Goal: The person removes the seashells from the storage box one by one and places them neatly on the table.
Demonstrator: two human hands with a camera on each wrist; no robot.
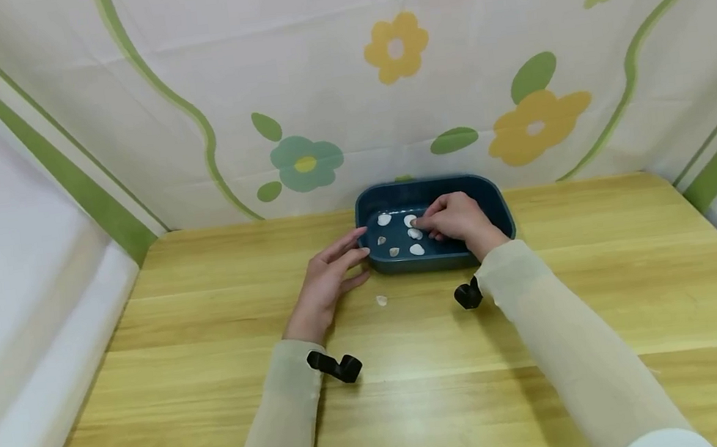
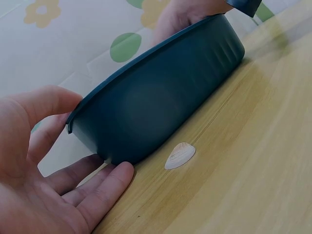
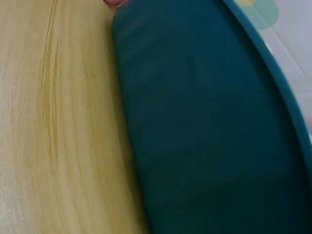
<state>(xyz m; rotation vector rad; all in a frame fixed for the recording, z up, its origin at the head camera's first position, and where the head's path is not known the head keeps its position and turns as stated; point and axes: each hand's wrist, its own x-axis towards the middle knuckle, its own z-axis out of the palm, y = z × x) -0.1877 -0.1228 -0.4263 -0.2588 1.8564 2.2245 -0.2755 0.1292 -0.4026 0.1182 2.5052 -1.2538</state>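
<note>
A dark blue rectangular tray point(image 1: 436, 262) stands at the back of the table, with several small seashells spread over its left half. My left hand point(image 1: 327, 286) is at the tray's left end, fingers extended against the rim and lower side; the left wrist view shows the fingertips point(image 2: 124, 170) at its base. Reaching over the front wall, my right hand point(image 1: 458, 219) pinches a small brownish seashell point(image 1: 413, 223) beside a white one inside the tray. The tray wall point(image 3: 195, 122) hides that hand's fingers in the right wrist view. One pale ribbed seashell point(image 2: 180, 155) lies on the table before the tray.
The wooden table point(image 1: 419, 408) runs back to a white cloth backdrop point(image 1: 328, 72) printed with flowers, close behind the tray. White cloth point(image 1: 21, 291) also hangs along the left side. Black wrist mounts point(image 1: 342, 368) stick out from both sleeves.
</note>
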